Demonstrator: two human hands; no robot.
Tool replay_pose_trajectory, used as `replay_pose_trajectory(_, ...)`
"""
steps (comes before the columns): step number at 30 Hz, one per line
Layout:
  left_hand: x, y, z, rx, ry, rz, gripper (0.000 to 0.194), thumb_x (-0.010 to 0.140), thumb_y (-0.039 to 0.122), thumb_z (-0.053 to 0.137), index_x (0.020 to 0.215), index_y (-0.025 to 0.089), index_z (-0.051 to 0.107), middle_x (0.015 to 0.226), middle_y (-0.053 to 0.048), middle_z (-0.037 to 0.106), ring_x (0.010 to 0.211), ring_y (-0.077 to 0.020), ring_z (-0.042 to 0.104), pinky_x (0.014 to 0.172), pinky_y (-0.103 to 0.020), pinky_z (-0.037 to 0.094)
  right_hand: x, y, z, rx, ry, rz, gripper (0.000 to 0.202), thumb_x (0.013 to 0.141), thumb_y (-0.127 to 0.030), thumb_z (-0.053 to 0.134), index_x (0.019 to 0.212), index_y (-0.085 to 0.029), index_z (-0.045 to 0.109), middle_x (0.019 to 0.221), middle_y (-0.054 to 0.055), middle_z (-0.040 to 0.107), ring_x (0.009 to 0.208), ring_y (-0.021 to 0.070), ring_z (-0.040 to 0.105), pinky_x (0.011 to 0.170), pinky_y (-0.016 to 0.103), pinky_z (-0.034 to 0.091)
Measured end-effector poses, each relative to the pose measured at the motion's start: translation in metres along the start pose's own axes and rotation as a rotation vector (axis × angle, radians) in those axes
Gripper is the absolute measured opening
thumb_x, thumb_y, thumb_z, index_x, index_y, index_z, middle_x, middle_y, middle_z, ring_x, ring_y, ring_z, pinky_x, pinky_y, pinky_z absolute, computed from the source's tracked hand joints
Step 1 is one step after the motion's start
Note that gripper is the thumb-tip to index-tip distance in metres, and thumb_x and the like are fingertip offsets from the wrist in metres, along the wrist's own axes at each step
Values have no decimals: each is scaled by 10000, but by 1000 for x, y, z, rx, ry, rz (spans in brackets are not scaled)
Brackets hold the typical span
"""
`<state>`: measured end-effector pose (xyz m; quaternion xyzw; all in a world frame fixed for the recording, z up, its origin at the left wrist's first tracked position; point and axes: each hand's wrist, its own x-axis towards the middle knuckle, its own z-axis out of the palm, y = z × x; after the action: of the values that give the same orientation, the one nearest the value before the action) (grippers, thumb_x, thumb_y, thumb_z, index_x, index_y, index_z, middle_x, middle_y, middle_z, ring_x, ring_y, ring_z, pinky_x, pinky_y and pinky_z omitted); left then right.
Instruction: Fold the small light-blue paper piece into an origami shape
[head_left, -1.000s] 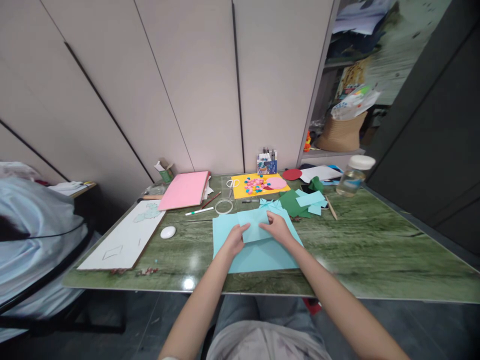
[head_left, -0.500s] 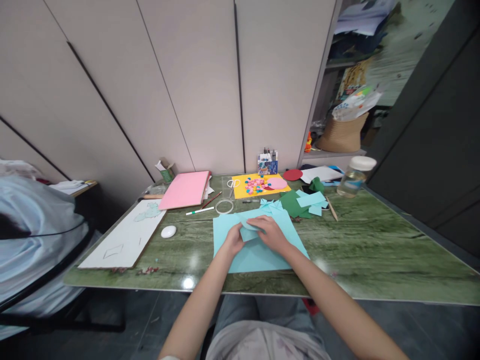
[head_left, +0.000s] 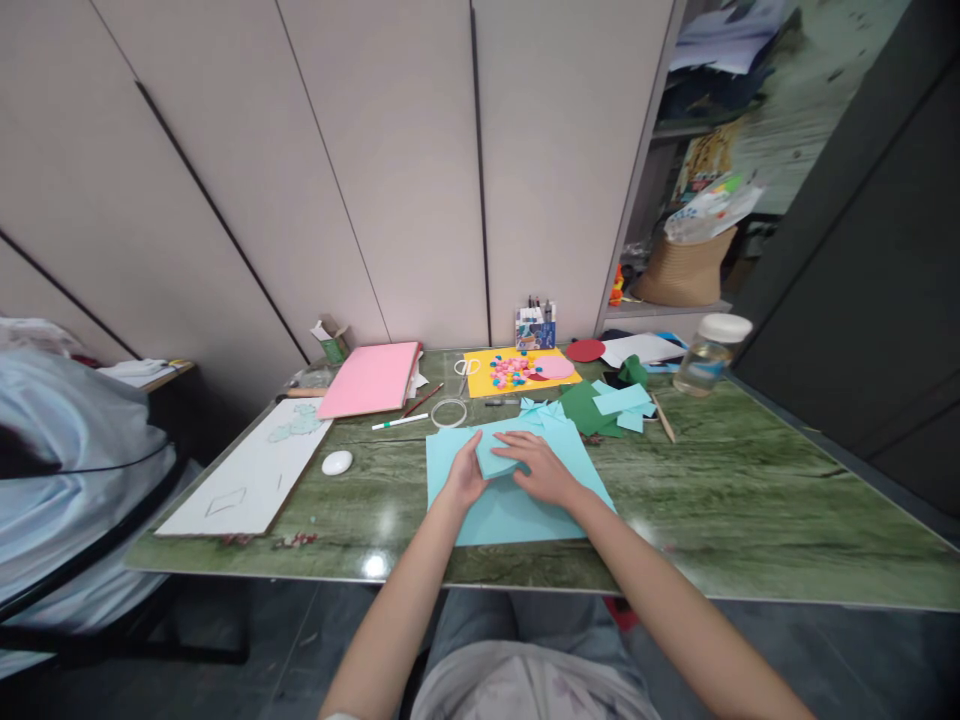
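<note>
Folding a small light-blue paper piece (head_left: 495, 452) here, and the way to get it clean, I'd say, is to keep one hand pinning it flat while the other runs along the fold, with the edges lined up before any hard pressing. The left hand (head_left: 463, 480) has its fingers closed on the left edge of the piece, thumb on top by the look of it, so it's pinched there. The right hand (head_left: 541, 470) lies flat and spread on the piece's right part, pressing down, not gripping. So the piece sits right between the two hands, touching both, and it rests on a bigger light-blue sheet (head_left: 517, 510) that spreads out under both wrists toward the person. Just beyond the fingertips there's a white tape ring (head_left: 448, 412) and a marker (head_left: 399, 423), and off past the right hand a pile of green and blue paper scraps (head_left: 604, 405), all on the green table (head_left: 750, 500).
</note>
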<state>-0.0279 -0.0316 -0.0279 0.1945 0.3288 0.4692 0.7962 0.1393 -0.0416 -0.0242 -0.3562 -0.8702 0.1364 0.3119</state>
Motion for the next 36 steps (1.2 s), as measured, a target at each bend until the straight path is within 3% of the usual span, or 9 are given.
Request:
replay_pose_trajectory(11, 2, 1, -8, 29, 135, -16, 358, 878, 387, 429, 1078, 132, 581, 778, -64, 687, 658, -182, 631, 682, -320, 487, -1, 1, 1, -10, -80, -19, 694, 601, -58, 473, 1259, -272, 522, 1424, 36, 385, 1286, 260, 353, 1012, 484, 300)
replay_pose_trajectory(21, -2, 6, -9, 83, 105, -29, 343, 868, 387, 455, 998, 113, 615, 745, -74, 680, 648, -189, 635, 697, -350, 501, -4, -3, -2, 19, -122, -12, 692, 618, -62, 505, 1268, -300, 506, 1449, 29, 345, 1310, 274, 298, 1026, 505, 245)
replay_pose_trajectory(26, -2, 2, -8, 149, 113, 68, 201, 769, 221, 626, 939, 113, 621, 724, -50, 675, 630, -159, 623, 632, -291, 503, -4, -6, -1, 104, -113, 18, 707, 621, -54, 518, 1282, -305, 488, 1451, 37, 341, 1321, 278, 275, 1033, 515, 219)
replay_pose_trajectory(28, -2, 0, -8, 181, 115, 121, 199, 737, 171, 652, 928, 121, 622, 728, -38, 678, 623, -145, 621, 619, -268, 496, -2, -6, -1, 165, -100, 42, 655, 622, -66, 542, 1234, -298, 537, 1446, 45, 348, 1308, 276, 305, 1032, 500, 238)
replay_pose_trajectory(32, -7, -3, -4, 273, 53, 151, 246, 720, 195, 668, 957, 133, 640, 756, -49, 694, 596, -145, 620, 595, -254, 476, 3, 0, -4, 315, -7, 151, 276, 730, -192, 549, 979, -223, 663, 1364, 89, 448, 1242, 254, 410, 989, 439, 334)
replay_pose_trajectory(34, -11, -4, 0, 335, -12, 118, 232, 699, 194, 686, 915, 112, 662, 736, -67, 697, 578, -154, 618, 577, -253, 462, 4, 5, -6, 394, 49, 243, 231, 788, -285, 512, 957, -191, 639, 1211, 118, 559, 1122, 246, 517, 880, 414, 431)
replay_pose_trajectory(36, -16, -6, 4, 398, -77, 70, 185, 661, 162, 711, 827, 87, 681, 702, -84, 695, 576, -170, 620, 577, -258, 453, 5, 9, -6, 481, 54, 322, 281, 789, -360, 520, 984, -179, 608, 985, 92, 637, 870, 210, 618, 682, 340, 500)
